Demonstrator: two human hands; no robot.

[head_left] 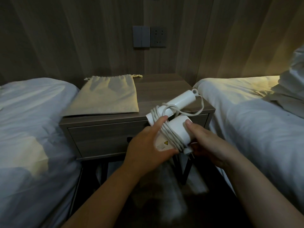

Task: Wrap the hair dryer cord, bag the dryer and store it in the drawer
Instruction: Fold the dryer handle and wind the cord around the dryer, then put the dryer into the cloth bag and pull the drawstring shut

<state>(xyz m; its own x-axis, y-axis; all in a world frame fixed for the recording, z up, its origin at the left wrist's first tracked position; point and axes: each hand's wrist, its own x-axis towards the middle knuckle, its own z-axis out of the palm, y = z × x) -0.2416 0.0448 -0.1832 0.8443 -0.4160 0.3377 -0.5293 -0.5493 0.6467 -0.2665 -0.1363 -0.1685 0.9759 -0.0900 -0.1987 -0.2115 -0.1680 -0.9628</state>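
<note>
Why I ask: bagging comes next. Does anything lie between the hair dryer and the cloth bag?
Nothing visible does. The left hand and right hand hold the hair dryer before the nightstand; only its bare top separates the dryer from the cloth bag, whose gathered mouth faces the wall.

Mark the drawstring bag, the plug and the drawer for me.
drawstring bag [107,97], head view, middle of the cloth.
plug [187,151], head view, its white body.
drawer [98,139], head view, bare front panel.

My left hand [144,147] hides part of the drawer [98,139] handle. The hair dryer [176,127] label's print is too small to read.
</note>
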